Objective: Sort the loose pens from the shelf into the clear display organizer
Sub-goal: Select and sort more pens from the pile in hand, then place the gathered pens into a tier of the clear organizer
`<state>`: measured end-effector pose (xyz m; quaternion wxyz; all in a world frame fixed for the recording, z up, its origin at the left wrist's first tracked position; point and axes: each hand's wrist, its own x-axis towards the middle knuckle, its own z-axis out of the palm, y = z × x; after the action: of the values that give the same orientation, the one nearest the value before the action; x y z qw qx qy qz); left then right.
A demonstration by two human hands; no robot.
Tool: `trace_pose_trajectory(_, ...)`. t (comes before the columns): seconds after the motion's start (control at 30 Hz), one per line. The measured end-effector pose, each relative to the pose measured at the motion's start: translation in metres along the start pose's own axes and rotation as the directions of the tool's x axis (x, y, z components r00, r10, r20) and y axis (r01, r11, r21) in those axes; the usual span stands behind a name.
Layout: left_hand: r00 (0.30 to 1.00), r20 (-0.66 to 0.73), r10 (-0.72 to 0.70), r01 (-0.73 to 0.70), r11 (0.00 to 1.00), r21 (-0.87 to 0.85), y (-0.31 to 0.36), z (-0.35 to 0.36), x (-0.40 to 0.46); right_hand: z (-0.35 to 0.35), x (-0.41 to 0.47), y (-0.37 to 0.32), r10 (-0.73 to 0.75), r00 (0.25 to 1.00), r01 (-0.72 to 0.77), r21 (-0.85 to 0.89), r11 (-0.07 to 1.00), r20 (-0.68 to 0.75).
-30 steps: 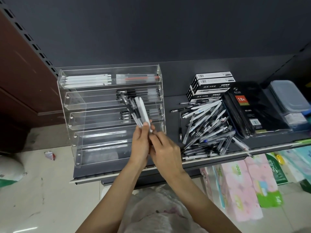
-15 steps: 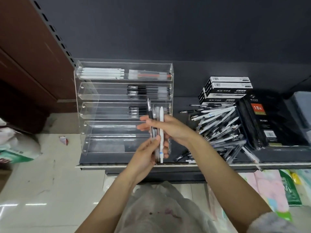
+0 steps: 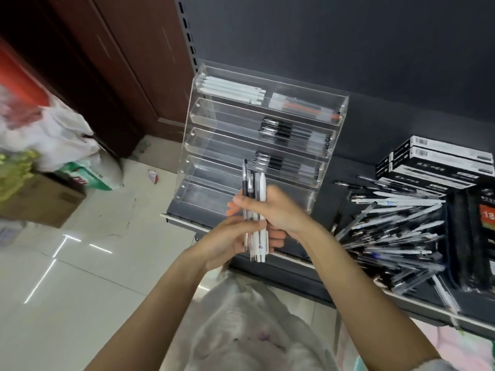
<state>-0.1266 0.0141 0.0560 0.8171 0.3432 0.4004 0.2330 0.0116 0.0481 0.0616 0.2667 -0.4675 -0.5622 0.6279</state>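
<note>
Black boxes with white labels (image 3: pixel 439 159) are stacked at the back right of the shelf, against the dark back panel (image 3: pixel 348 44). Just right of them, at the frame edge, stands a black diary pack with an orange label (image 3: pixel 486 218). Left of the shelf runs a brown wooden wall (image 3: pixel 128 62). On the pale tiled floor (image 3: pixel 80 263) sit a cardboard box (image 3: pixel 40 202), white plastic bags (image 3: pixel 59 137) and a green-and-white sack (image 3: pixel 88 175). A small scrap of wrapper (image 3: pixel 153 175) lies on the tiles near the wall.
</note>
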Motion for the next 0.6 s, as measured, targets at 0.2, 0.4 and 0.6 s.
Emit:
trace_pose_trajectory(0.2,0.998,0.061,0.027,-0.028,0.999,0.02,0.008,-0.016,0.001,0.002,0.014,-0.016,0.014,0.998,-0.007,-0.124,0.992,0.056)
trace_pose_trajectory(0.4,0.99,-0.067,0.128,-0.136,0.979,-0.152,0.009,-0.032,0.017,0.01,0.028,-0.012,-0.021,0.99,-0.003,-0.165,0.986,-0.141)
trace_pose_trajectory(0.6,0.971,-0.168,0.171,-0.195,0.971,-0.137,0.016,-0.061,0.024,0.021,0.046,-0.009,-0.099,0.911,-0.074,-0.395,0.915,-0.4)
